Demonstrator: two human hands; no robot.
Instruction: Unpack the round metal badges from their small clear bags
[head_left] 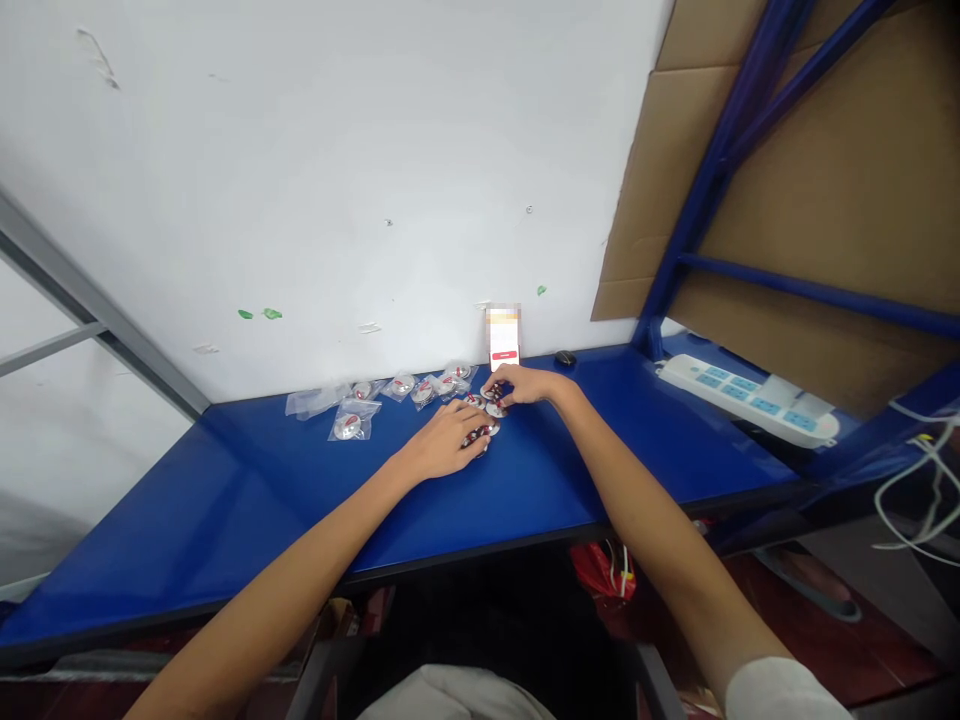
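Observation:
A cluster of small round silver discs (pixel 496 409) with dark red markings lies on the blue table, between and partly under my hands. My left hand (pixel 444 441) rests over the near side of the cluster, its fingers apart and touching the discs. On the far right side, my right hand (pixel 526 384) has its thumb and fingers bent in around a disc at the cluster's edge; the fingertips partly hide it. To the left, similar discs sit in clear plastic bags, one bagged disc (pixel 349 427) nearest and another bagged disc (pixel 403 385) farther back.
A lit phone (pixel 503 338) leans upright against the white wall behind the discs. A black mouse (pixel 565 358) lies to its right. Flat clear bags (pixel 318 401) lie at the back left. On the right stands a white power strip (pixel 746 398) beside a blue metal frame (pixel 686 215).

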